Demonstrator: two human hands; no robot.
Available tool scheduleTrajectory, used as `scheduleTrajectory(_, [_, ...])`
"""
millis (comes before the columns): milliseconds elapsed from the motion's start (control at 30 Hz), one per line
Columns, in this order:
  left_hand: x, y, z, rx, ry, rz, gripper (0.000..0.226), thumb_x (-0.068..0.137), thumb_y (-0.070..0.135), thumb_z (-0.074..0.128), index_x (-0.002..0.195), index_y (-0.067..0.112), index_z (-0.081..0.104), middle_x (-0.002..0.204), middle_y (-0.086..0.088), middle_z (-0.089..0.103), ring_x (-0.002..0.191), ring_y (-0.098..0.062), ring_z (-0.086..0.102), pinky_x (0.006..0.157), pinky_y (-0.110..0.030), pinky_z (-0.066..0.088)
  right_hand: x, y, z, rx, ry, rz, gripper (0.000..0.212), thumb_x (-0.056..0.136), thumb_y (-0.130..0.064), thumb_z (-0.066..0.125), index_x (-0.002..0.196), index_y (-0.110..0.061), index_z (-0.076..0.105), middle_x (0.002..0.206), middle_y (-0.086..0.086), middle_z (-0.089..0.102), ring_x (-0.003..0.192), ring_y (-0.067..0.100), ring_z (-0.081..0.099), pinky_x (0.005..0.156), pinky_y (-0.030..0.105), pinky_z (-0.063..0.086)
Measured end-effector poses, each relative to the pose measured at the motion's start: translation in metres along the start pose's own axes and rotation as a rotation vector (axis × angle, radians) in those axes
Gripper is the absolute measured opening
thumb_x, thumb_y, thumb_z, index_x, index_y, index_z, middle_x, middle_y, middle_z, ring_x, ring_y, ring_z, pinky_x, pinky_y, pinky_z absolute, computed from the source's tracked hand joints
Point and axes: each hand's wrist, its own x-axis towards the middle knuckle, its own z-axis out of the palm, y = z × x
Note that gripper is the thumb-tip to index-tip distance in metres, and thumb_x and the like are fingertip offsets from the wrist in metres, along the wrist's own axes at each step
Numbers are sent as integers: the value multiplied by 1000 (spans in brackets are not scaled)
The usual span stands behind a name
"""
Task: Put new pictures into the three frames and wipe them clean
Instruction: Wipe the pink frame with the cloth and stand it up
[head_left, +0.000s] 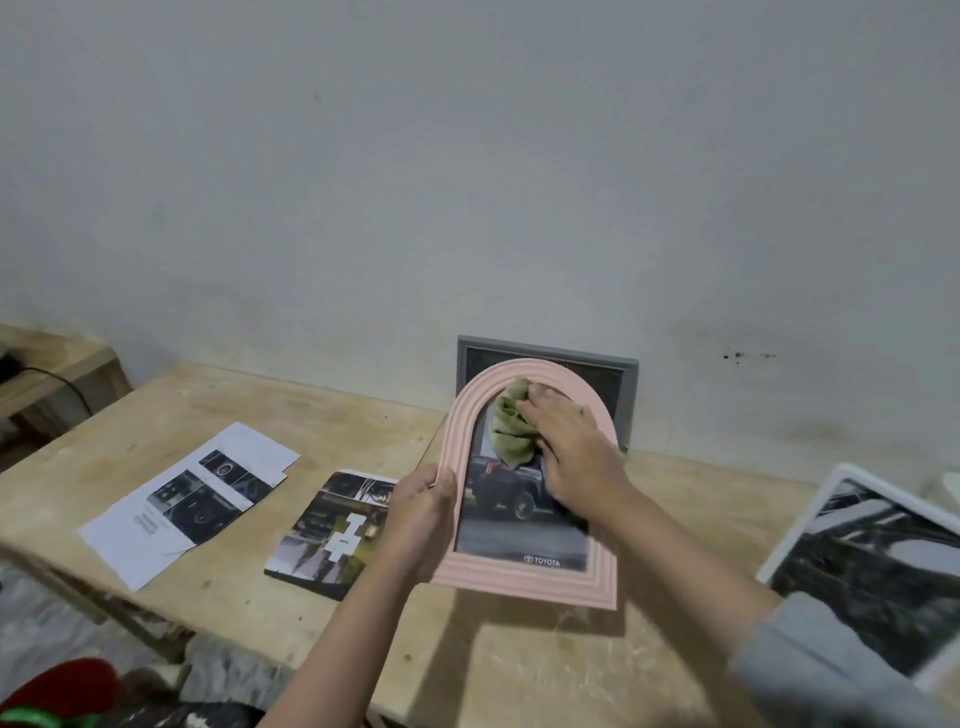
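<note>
A person wipes the glass of a pink arched frame held up over a wooden counter (218, 410).

From left: a cut sheet of paper (192, 499) and a printed booklet (327, 535) lie on the counter. The left hand (423, 519) has its grip clenched on the pink frame's (524, 579) left edge, tilting it up. The right hand (571, 447) presses a green cloth (511, 428) against the glass. A grey frame (629, 395) leans on the wall behind; a white frame (795, 525) lies far right. Hard pressing against a one-sided hold could twist the frame loose.
</note>
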Motion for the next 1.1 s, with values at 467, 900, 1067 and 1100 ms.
scheduleTrajectory(467, [6,-5,12,96,113,-91,29,98,21,40,76,5,51,62,-10,38,50,-15,34,45,-25,27,-66,-40,11,298,-436,-79,44,79,-6,44,116,-20,62,112,-1,67,103,18,61,90,30,51])
scheduleTrajectory(900, [-13,2,24,17,-131,-43,34,101,20,45,80,-6,53,49,-9,41,35,-13,36,38,-20,26,17,-2,7,-210,4,-462,50,75,0,57,125,-7,60,134,13,56,122,31,54,96,42,48])
scheduleTrajectory(1067, [-22,-5,22,-69,-61,-36,31,101,16,43,74,3,50,54,-11,46,36,-12,39,39,-18,32,26,16,6,-215,64,-343,67,63,11,55,129,-4,56,136,17,53,124,35,51,95,48,49])
scheduleTrajectory(1100, [-22,-6,20,-77,-53,-36,31,101,16,43,74,3,50,55,-11,48,37,-13,40,38,-18,34,25,19,3,-212,77,-303,68,63,12,53,129,-5,56,136,16,52,125,33,51,96,47,49])
